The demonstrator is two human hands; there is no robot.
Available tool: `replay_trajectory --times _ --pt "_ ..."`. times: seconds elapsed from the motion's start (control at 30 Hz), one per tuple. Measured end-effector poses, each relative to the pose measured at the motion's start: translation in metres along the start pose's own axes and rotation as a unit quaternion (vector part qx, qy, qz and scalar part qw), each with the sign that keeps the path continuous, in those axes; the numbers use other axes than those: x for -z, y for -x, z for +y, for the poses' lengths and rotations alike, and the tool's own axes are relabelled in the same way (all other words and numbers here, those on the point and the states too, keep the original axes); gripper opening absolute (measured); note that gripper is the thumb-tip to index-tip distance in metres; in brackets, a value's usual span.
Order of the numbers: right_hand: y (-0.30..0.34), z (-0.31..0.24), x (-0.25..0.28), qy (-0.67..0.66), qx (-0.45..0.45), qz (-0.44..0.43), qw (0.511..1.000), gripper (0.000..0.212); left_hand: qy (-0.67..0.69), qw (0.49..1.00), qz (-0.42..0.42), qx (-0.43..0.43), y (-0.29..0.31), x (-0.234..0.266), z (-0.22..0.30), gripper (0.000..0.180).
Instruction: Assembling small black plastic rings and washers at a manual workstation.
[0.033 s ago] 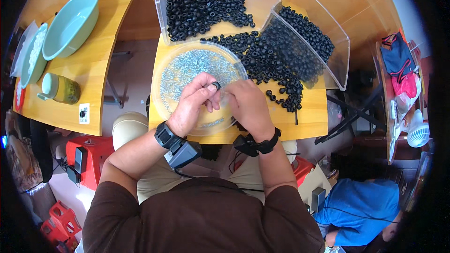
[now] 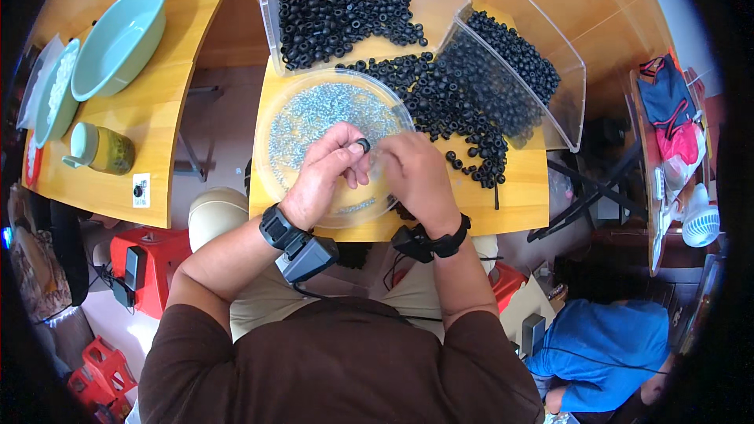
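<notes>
Between the thumb and fingers of my left hand (image 2: 326,166) is a small round black cap (image 2: 362,144). Right beside it, my right hand (image 2: 422,180) is closed with its fingertips pinched together; what they hold, if anything, is too small and blurred to make out. Both hands are over a round clear tub (image 2: 271,184) in which many small silvery metal pieces (image 2: 302,114) lie spread. Loose black caps (image 2: 448,102) like the held one are heaped on the yellow table (image 2: 526,196) to the right of the tub.
Behind the tub a clear bin (image 2: 269,12) holds more black caps; another tilted clear bin (image 2: 580,102) spills them. A side table at left carries a green basin (image 2: 118,39) and a lidded jar (image 2: 110,149). A person in blue (image 2: 605,353) is at lower right.
My right hand's fingers have shifted very slightly beside the left hand. Otherwise nothing visibly differs.
</notes>
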State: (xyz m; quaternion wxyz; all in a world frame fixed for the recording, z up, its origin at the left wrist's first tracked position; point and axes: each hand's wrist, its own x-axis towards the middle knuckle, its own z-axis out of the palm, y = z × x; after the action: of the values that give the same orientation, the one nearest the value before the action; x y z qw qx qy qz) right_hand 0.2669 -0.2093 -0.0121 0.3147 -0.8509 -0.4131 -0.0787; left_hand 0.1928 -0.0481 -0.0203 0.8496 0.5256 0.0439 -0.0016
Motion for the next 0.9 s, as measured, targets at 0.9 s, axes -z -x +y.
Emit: replay_trajectory --times 0.9 --pt "0.006 -0.005 0.013 -0.601 -0.211 0.071 0.767 0.012 -0.137 0.987 -0.083 -0.005 0.005 -0.013 0.003 0.014"
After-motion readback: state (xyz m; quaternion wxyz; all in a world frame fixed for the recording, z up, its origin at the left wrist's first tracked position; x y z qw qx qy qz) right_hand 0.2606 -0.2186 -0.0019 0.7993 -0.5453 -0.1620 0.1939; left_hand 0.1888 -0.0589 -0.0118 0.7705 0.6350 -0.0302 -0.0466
